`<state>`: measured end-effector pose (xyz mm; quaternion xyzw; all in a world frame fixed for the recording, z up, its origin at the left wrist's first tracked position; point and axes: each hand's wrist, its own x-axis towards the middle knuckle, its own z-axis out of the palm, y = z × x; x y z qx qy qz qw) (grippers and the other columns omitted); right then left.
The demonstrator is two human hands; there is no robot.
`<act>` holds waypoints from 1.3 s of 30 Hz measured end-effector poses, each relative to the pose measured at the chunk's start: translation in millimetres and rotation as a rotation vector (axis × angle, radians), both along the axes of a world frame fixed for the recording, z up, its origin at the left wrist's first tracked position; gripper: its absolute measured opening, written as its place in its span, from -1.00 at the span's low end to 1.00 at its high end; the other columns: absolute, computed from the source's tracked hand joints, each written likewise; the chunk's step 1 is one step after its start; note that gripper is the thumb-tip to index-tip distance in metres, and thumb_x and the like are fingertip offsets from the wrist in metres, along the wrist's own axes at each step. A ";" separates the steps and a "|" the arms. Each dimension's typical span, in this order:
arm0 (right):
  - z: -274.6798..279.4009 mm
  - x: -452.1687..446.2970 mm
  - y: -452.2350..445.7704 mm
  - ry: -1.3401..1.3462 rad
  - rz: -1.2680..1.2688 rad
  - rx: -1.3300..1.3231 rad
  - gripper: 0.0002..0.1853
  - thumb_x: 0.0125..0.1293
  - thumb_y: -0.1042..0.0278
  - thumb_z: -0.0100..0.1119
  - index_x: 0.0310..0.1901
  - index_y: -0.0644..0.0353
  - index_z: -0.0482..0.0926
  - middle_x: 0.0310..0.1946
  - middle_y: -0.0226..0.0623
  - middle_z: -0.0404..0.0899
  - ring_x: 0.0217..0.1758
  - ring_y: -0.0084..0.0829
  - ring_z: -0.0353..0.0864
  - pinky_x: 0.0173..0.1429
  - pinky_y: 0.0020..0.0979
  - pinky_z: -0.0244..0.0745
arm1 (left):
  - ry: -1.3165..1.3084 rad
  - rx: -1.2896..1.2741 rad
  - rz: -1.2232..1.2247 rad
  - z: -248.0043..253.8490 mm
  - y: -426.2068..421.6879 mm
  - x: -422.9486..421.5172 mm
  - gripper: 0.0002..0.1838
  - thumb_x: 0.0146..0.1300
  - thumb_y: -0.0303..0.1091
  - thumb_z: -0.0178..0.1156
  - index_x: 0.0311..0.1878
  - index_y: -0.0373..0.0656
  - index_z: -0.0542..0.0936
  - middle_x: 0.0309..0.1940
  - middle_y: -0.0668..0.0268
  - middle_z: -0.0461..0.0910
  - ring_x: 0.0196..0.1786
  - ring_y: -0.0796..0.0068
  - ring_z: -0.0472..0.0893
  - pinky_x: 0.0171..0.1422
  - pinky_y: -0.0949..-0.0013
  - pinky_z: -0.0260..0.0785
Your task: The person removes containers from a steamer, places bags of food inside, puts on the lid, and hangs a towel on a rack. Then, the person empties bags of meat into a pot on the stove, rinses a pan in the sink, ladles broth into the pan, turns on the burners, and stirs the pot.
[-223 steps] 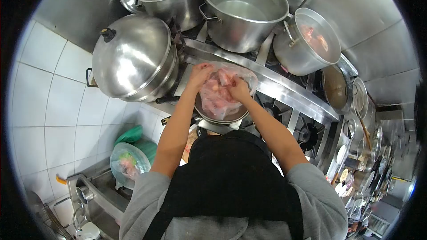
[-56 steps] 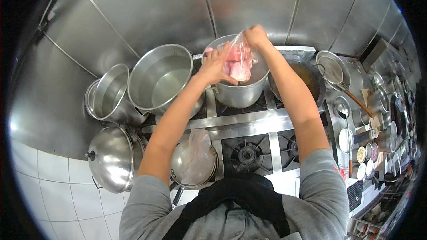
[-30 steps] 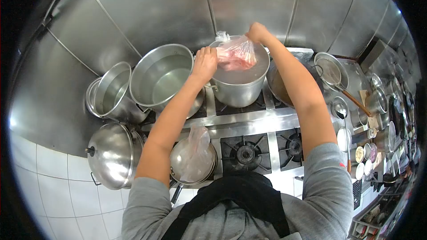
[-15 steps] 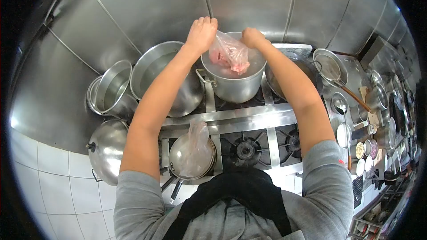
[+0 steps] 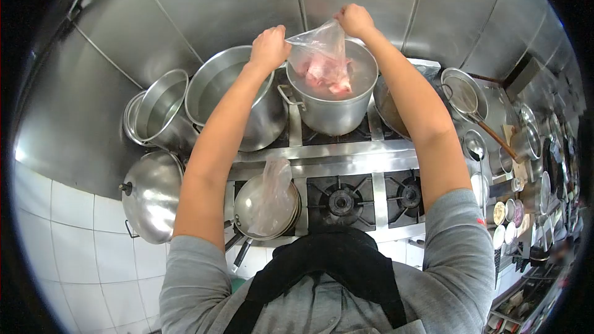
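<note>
Between my two hands a clear plastic bag [image 5: 328,40] is stretched by its upper corners. Pink raw meat [image 5: 327,74] sits in the bag's lower part, over the mouth of a large metal pot [image 5: 331,115]. My left hand [image 5: 270,47] is closed on the left corner of the bag, at the pot's left rim. Higher up, behind the pot, my right hand [image 5: 355,21] grips the right corner. I cannot tell whether the meat touches the liquid inside the pot.
Left of the pot stands a larger pot [image 5: 263,133] of liquid. In front, another plastic bag [image 5: 272,201] lies on stacked pans [image 5: 249,201] beside a burner [image 5: 341,203]. A long-handled strainer [image 5: 461,94] rests at right, near a ladle [image 5: 475,145].
My right hand has risen and my left hand has moved slightly left and down. The bag is now spread wider, and its meat hangs more to the middle of the pot.
</note>
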<state>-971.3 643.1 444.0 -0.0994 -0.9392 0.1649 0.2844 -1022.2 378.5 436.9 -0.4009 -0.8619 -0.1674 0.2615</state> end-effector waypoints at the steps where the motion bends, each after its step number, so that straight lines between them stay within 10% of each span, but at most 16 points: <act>1: 4.4 -1.4 -2.1 0.053 0.014 -0.036 -0.61 0.35 0.00 0.27 -0.13 0.23 0.72 -0.15 0.06 0.73 -0.01 0.10 0.70 0.08 -0.04 0.61 | -0.040 0.023 -0.002 -2.9 -1.7 -1.8 -0.83 0.08 -0.45 0.23 -0.25 -0.29 0.56 -0.36 0.03 0.68 -0.18 -0.07 0.70 -0.05 -0.01 0.54; 5: 19.4 4.6 -11.7 0.141 0.106 -0.090 -0.60 0.37 0.01 0.28 -0.11 0.26 0.67 -0.26 0.00 0.74 -0.11 -0.03 0.73 0.05 -0.10 0.61 | -0.297 0.181 -0.096 -4.8 -8.9 -1.2 -0.77 0.05 -0.43 0.25 -0.20 -0.28 0.59 -0.45 0.08 0.69 -0.23 0.00 0.73 -0.05 0.05 0.54; 11: 26.4 22.9 -19.1 0.067 0.429 -0.911 -0.77 0.55 0.21 0.13 -0.13 0.21 0.57 -0.20 -0.40 0.58 -0.18 -0.51 0.60 -0.04 -0.37 0.67 | -0.497 0.079 -0.214 -34.1 0.5 -13.9 -0.49 0.02 -0.45 0.31 0.14 -0.24 0.67 -0.29 0.13 0.76 -0.23 0.30 0.73 -0.04 0.24 0.53; 20: -26.6 53.3 -5.4 -0.030 0.511 -1.210 -0.79 0.55 0.24 0.11 -0.03 0.23 0.51 -0.34 -0.43 0.50 -0.30 -0.54 0.48 -0.18 -0.44 0.50 | -0.542 -0.098 -0.323 -77.1 35.0 -21.1 -0.27 0.02 -0.39 0.41 0.35 -0.22 0.48 0.38 -0.04 0.44 0.48 0.03 0.37 0.56 0.15 0.21; 24: -55.3 69.6 -0.3 -0.076 0.636 -1.368 -0.80 0.52 0.24 0.16 -0.08 0.22 0.53 -0.40 -0.47 0.45 -0.36 -0.57 0.39 -0.24 -0.48 0.36 | -0.557 0.050 -0.409 -87.6 50.3 -4.5 -0.30 0.07 -0.46 0.31 0.38 -0.11 0.50 0.37 -0.02 0.45 0.46 -0.03 0.39 0.55 0.12 0.21; 30: -61.6 87.9 5.2 -0.318 0.473 -0.879 -0.72 0.32 0.16 0.37 -0.15 0.21 0.63 -0.40 -0.34 0.56 -0.28 -0.48 0.50 -0.16 -0.40 0.42 | -0.317 -0.347 -0.356 -108.7 82.5 2.9 -0.34 0.12 -0.58 0.18 0.34 0.11 0.58 0.29 0.02 0.54 0.37 -0.05 0.48 0.52 0.12 0.26; 34: -76.0 92.8 7.9 -0.370 0.361 -0.214 -0.55 0.17 0.13 0.44 0.04 0.21 0.67 -0.06 -0.14 0.74 0.00 -0.23 0.69 0.07 -0.22 0.53 | -0.461 -0.100 -0.384 -120.9 96.0 -10.2 -0.49 0.17 -0.62 0.18 0.21 -0.07 0.63 0.03 0.08 0.70 0.10 0.16 0.66 0.25 0.22 0.45; 39: -104.2 73.9 3.4 -0.294 0.320 -0.102 -0.51 0.05 0.10 0.47 0.00 0.18 0.69 -0.07 0.03 0.72 0.02 0.06 0.69 0.16 -0.05 0.54 | -0.847 0.218 -0.487 -82.3 102.3 -7.6 -0.78 0.19 -0.66 0.19 -0.10 -0.26 0.60 -0.24 0.28 0.70 -0.18 0.50 0.64 -0.10 0.34 0.49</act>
